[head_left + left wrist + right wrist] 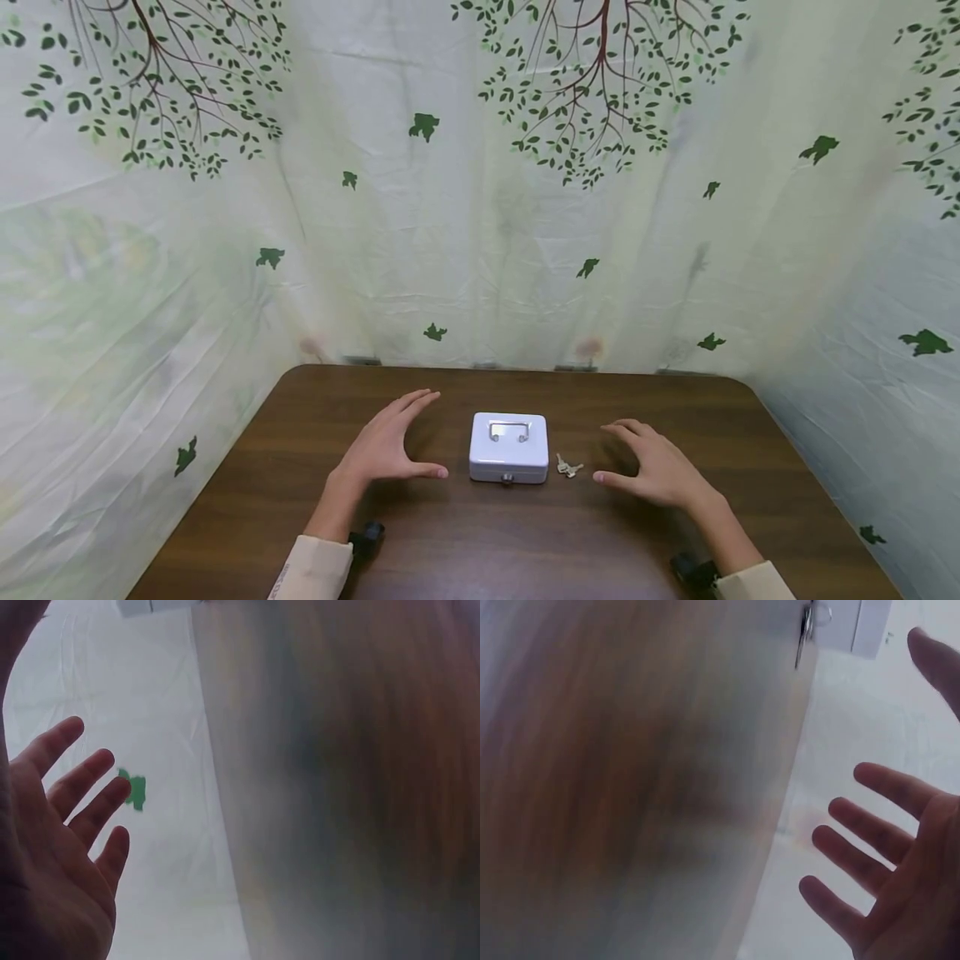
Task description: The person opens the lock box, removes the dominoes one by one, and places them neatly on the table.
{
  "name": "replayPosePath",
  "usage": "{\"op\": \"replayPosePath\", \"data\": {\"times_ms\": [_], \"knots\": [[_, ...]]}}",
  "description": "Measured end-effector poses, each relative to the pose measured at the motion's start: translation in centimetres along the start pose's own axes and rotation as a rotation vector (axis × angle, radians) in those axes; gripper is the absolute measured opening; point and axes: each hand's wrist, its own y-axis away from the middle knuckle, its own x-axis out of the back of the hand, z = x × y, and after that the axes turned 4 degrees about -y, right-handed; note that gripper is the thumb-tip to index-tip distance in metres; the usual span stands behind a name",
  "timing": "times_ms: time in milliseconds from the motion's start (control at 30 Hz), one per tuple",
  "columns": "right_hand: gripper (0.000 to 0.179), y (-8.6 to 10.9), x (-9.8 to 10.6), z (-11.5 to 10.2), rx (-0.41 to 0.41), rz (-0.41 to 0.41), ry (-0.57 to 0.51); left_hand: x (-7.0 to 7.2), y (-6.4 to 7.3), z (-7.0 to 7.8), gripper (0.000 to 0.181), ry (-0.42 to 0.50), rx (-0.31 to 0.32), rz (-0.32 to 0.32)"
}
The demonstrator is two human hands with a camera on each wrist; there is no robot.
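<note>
A small white metal cash box [508,447] with a folded handle on its lid and a lock at the front sits shut in the middle of the dark wooden table [480,550]. A pair of small keys [567,467] lies just right of it. My left hand [390,446] hovers left of the box, fingers spread and holding nothing. On the other side my right hand [651,467] hovers past the keys, also spread and empty. The wrist views show the left hand [64,847] and the right hand [892,855] with straight fingers, and the keys [808,630] at the top edge.
Pale fabric printed with green leaves and branches [585,92] hangs on three sides of the table. The table's far corners are rounded. A black wrist strap [366,537] sits at the left cuff.
</note>
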Motion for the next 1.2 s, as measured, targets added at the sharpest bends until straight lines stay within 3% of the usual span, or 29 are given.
{"op": "replayPosePath", "data": {"times_ms": [267,400,567,733,900,1200], "knots": [[0.073,-1.3,-1.3,-1.8,-0.044,-0.053,0.017,-1.3,-0.9,1.0,0.12,0.021,-0.008,-0.028],[0.069,-1.7,-1.8,-2.4,-0.059,-0.075,0.025,-1.7,-1.2,1.9,0.119,0.065,-0.01,-0.059],[0.057,-2.0,-2.7,-3.1,-0.064,-0.092,-0.012,-2.6,-1.7,2.3,0.115,0.142,-0.059,-0.086],[0.04,-2.1,-3.5,-3.5,-0.071,-0.076,-0.02,-3.5,-2.0,2.3,0.111,0.214,-0.104,-0.115],[0.027,-2.1,-4.1,-3.7,-0.094,-0.043,-0.022,-4.3,-2.1,2.4,0.108,0.218,-0.146,-0.124],[0.015,-1.9,-4.8,-3.6,-0.025,0.027,-0.044,-5.3,-2.1,2.6,0.106,0.262,-0.17,-0.114]]}}
